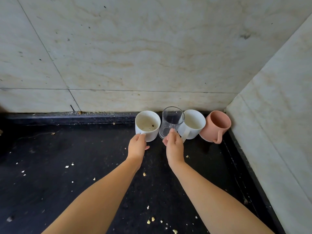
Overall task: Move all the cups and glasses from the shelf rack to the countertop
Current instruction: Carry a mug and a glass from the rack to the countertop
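Black countertop [67,149], cups cornered rightward.

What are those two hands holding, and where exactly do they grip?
The left hand holds the white mug by its near side. The right hand grips the clear glass at its near side, apparently by a handle.

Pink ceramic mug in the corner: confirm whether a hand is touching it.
No. The pink ceramic mug stands untouched by the wall, apart from both hands.
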Tool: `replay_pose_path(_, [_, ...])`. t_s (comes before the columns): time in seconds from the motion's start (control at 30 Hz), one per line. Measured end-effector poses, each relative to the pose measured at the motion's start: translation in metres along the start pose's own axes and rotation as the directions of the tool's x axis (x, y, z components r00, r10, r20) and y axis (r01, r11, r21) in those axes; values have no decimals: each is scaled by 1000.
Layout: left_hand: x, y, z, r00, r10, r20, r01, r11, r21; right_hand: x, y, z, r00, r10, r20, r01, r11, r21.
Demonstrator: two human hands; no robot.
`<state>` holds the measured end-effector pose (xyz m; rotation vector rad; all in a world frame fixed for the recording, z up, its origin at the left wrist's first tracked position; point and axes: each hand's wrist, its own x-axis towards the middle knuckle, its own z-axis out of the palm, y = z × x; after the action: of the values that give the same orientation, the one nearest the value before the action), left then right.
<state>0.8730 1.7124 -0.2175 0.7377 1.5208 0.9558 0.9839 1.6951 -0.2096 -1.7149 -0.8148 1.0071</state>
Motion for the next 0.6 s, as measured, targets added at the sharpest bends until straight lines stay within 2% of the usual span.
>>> replay_pose_path(0.1, [3, -1, -3, 1000, -18, 7, 18, 999, 32, 0, -3, -3, 999, 15, 40, -13, 998, -65])
replay_pose_path(0.23, [-3, 7, -13, 999, -29, 25, 25, 987, 158, -4, -17, -13, 996, 31, 89, -13, 981, -191])
replay_pose_path(0.37, [-19, 30, -31, 999, 29, -24, -21, 961, 277, -14, -36, -29, 999, -8, 51, 23, 954, -297])
replay_pose_path(0.5, [-46, 65, -43, 980, 200, -9, -178, 891, 417, -31, -73, -45, 995, -94, 19, 94, 917, -388])
replay_pose_path(0.6, [-72, 87, -51, 935, 355, 30, -304, 751, 587, -48, -109, -50, 966, -246, 82, 253, 822, -510])
